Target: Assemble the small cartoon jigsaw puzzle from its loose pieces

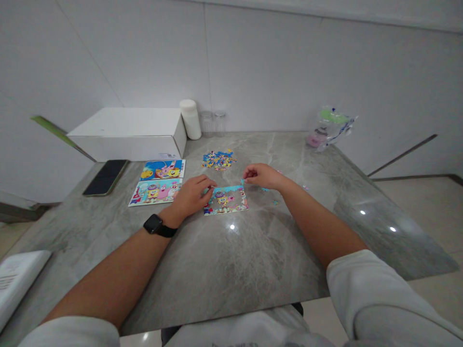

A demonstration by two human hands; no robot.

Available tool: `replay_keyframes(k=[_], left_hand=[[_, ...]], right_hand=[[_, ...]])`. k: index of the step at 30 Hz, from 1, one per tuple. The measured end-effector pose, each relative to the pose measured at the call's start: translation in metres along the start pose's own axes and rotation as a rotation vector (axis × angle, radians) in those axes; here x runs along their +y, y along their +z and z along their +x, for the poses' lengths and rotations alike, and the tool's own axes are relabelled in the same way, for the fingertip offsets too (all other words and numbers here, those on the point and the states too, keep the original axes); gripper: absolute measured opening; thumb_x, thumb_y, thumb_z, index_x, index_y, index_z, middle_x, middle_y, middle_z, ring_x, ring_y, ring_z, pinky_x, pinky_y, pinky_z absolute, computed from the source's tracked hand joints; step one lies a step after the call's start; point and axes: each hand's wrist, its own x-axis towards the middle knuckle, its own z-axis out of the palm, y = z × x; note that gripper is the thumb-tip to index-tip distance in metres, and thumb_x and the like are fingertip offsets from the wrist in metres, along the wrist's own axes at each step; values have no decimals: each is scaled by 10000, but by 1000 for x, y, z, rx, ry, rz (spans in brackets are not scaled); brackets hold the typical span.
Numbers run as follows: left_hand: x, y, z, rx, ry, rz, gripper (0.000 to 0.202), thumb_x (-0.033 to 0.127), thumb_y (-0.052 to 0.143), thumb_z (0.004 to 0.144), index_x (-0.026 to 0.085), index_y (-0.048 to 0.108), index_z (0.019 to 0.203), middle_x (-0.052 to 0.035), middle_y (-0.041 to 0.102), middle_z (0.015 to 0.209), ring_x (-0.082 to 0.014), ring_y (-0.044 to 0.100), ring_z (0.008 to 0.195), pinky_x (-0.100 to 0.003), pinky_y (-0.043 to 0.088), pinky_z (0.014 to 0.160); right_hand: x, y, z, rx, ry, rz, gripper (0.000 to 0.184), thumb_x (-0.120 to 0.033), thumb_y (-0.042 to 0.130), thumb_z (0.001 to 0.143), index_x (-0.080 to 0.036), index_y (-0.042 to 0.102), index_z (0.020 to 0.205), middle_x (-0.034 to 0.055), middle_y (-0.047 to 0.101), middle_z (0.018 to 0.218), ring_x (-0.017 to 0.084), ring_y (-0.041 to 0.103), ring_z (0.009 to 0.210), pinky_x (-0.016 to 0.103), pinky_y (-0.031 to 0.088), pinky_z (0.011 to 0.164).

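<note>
A partly filled jigsaw puzzle (pixel 218 209) lies flat on the grey table, its border joined and a cartoon group inside, with table showing through the gaps. My left hand (pixel 193 193) rests at its upper left corner, fingers bent and thumb apart, holding nothing. At the upper right corner, my right hand (pixel 261 175) pinches a small light-blue puzzle piece (pixel 243 181). Above the puzzle sits a heap of loose puzzle pieces (pixel 218 160) in blue, yellow and pink. A few stray pieces lie by my right forearm, among them a bluish piece (pixel 275 202).
Two cartoon picture cards (pixel 155 192) lie left of the puzzle, beside a dark phone (pixel 107 177). Along the wall stand a white box (pixel 126 140), a white bottle (pixel 190 119) and two clear glasses (pixel 219 123). A plastic bag (pixel 327 129) sits at the back right.
</note>
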Motion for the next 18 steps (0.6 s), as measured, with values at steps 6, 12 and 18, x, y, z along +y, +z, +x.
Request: replay_keyframes(k=[6,12,18], left_hand=[[4,0,1,-47,71,44,209,245,559,1016,190,753,1073,-88,725,1026,-223,680,953,-365,531,859],[4,1,0,-83,87,51,235,266,553,1025,193,768,1087,-93,727,1038,-224,683,967,-361,532,863],[3,3,0,-99,96,46,226,240,563,1010,200,771,1087,-87,729,1044,-221,683,976,-363,525,877]], right_hand=[[-7,9,-1,-31,-43,126,106,-226,719,784,-179,717,878,-14,690,756,137,609,710,243,465,686],[-10,15,-3,-60,-38,116,100,-225,706,802,-177,714,890,-13,695,767,135,611,717,239,457,681],[-8,18,-1,-61,-28,102,100,-227,714,817,-180,719,906,-14,712,775,137,628,724,236,455,674]])
